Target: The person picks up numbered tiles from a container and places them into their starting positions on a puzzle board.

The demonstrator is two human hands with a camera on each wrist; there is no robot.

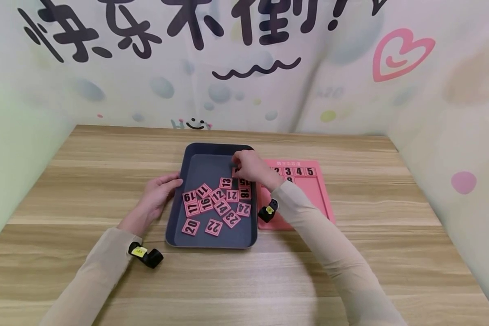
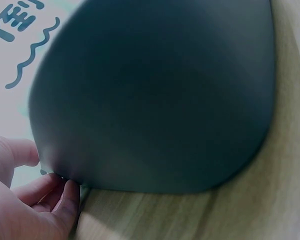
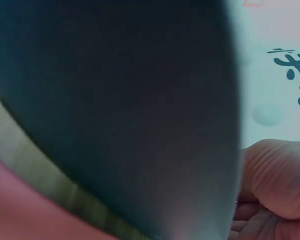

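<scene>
My left hand [image 1: 158,192] grips the left rim of a dark grey tray [image 1: 205,165], thumb over the edge; the left wrist view shows the thumb and fingers at the rim. Inside the tray lie several pink number tiles [image 1: 213,227], turned various ways. At the tray's upper right, the curled fingers of my right hand [image 1: 252,166] pinch a number tile [image 1: 236,172], its number mostly covered. To the right lies a pink puzzle board [image 1: 309,194], partly behind my right wrist; tiles 2 to 5 show in its top row and an 8 below them.
The tray and board lie side by side on a wood-grain table [image 1: 212,285]. A printed wall sheet [image 1: 126,90] stands behind the table, with more sheeting at both sides. Each wrist carries a small black camera [image 1: 146,256]. The tray's wall fills most of both wrist views.
</scene>
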